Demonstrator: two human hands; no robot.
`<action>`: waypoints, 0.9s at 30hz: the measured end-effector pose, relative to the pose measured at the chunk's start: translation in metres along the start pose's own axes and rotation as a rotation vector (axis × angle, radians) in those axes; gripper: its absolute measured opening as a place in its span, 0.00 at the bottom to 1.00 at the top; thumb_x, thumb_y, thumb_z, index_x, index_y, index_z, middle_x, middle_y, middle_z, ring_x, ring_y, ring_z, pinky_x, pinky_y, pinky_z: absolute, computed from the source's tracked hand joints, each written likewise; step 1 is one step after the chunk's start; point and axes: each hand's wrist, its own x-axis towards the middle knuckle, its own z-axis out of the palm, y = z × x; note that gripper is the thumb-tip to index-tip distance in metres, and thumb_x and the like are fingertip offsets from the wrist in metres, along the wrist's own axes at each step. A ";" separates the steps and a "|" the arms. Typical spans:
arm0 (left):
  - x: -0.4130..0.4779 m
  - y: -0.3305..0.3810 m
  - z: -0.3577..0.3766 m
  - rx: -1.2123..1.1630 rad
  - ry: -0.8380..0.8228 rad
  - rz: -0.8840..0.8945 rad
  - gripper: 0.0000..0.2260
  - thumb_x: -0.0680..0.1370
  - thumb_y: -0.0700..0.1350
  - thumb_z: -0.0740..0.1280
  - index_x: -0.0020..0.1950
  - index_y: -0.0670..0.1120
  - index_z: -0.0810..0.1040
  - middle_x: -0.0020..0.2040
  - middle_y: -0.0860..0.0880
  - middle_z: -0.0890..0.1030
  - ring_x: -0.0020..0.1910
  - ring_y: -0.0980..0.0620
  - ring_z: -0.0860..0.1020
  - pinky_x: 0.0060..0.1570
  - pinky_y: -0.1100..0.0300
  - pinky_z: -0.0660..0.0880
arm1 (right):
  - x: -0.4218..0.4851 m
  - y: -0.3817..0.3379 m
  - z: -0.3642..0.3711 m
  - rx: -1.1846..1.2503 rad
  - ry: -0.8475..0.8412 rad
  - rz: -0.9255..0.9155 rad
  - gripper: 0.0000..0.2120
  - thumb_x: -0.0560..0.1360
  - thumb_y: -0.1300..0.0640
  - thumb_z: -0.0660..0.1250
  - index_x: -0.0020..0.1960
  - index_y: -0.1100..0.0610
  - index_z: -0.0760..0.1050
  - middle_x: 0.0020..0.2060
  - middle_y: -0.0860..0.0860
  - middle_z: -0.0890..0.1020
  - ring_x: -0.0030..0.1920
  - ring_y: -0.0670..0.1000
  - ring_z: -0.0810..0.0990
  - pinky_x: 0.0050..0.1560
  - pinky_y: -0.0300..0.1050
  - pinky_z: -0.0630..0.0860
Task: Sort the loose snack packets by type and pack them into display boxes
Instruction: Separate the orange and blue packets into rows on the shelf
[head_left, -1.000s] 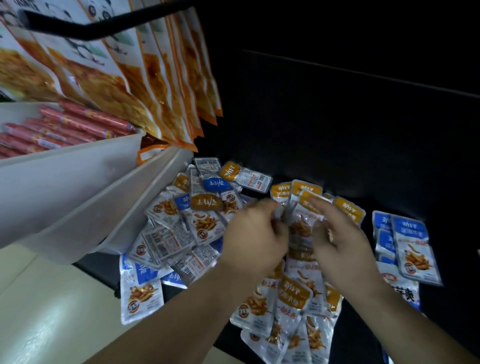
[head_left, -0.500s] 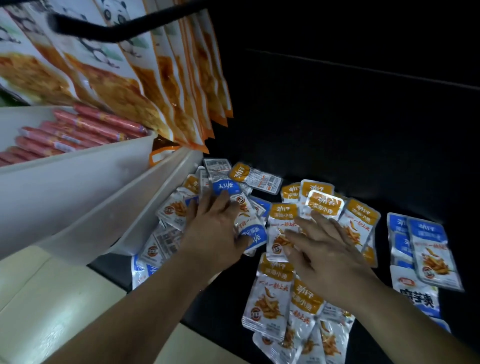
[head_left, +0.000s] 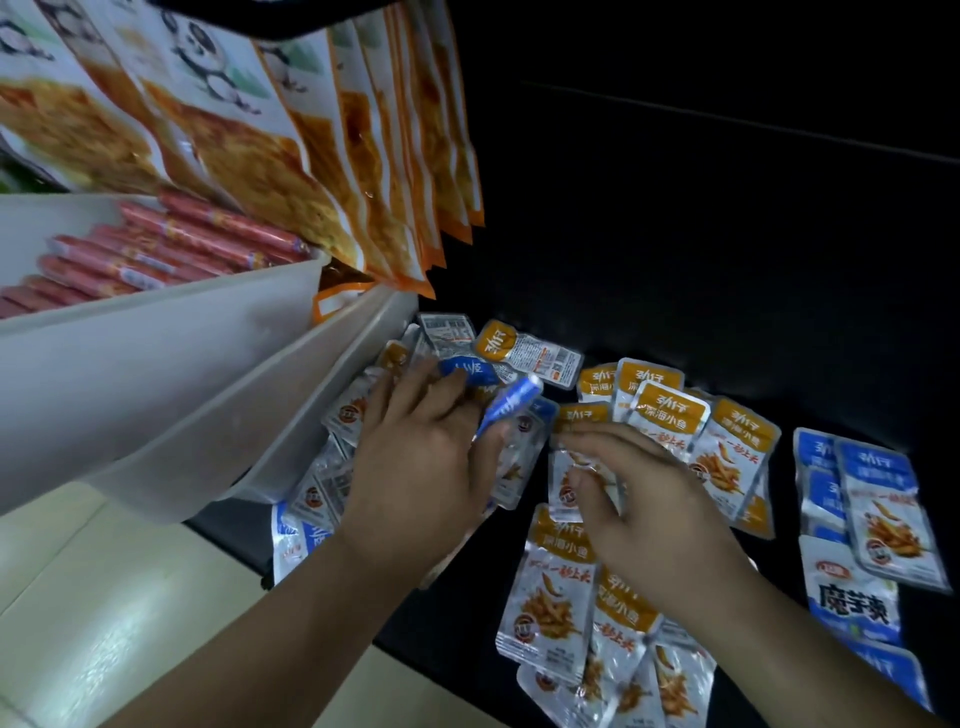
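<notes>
Left hand (head_left: 421, 467): lies over the mixed heap (head_left: 447, 330) at the left edge of the black bench (head_left: 457, 613). Its grip is closed on a blue packet (head_left: 511, 402), which is bent upward between thumb and fingers, clear of the heap.

Right hand (head_left: 654, 519): at mid-bench, just beside the left hand. Fingers reach left across an orange packet (head_left: 576, 415) and the thumb curls in beneath; the grip pinches that packet.

Sorted stock: orange rows (head_left: 670, 410) lie fanned and overlapping from behind the right hand down to the near edge. A blue stack (head_left: 878, 499) lies toward the right edge, well apart from the heap. A white packet (head_left: 852, 597) with dark lettering lies at the near side of the blue stack, touching it.

Surroundings: white bins (head_left: 156, 374) overhang the bench's left edge, touching the heap; the upper one holds red sticks (head_left: 171, 249). Large bags (head_left: 249, 156) hang above the bins.
</notes>
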 end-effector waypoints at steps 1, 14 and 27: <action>0.001 0.007 -0.006 -0.047 0.049 -0.003 0.20 0.85 0.55 0.58 0.63 0.45 0.84 0.65 0.47 0.82 0.73 0.41 0.72 0.71 0.39 0.68 | 0.001 -0.008 -0.002 0.141 -0.008 0.038 0.19 0.80 0.55 0.68 0.69 0.40 0.76 0.65 0.35 0.78 0.67 0.38 0.75 0.66 0.46 0.77; 0.004 0.013 0.015 -0.234 -0.163 -0.066 0.21 0.79 0.54 0.67 0.71 0.50 0.76 0.66 0.51 0.79 0.66 0.49 0.76 0.62 0.54 0.76 | 0.000 -0.026 -0.018 0.564 0.118 0.375 0.17 0.75 0.56 0.76 0.57 0.42 0.73 0.37 0.49 0.82 0.30 0.46 0.78 0.28 0.39 0.75; 0.007 0.011 0.027 0.158 -0.242 0.037 0.16 0.75 0.52 0.62 0.53 0.44 0.83 0.55 0.44 0.85 0.62 0.41 0.81 0.63 0.39 0.75 | -0.004 -0.021 -0.023 0.679 0.149 0.518 0.18 0.74 0.63 0.76 0.57 0.47 0.75 0.39 0.41 0.87 0.40 0.41 0.86 0.36 0.36 0.80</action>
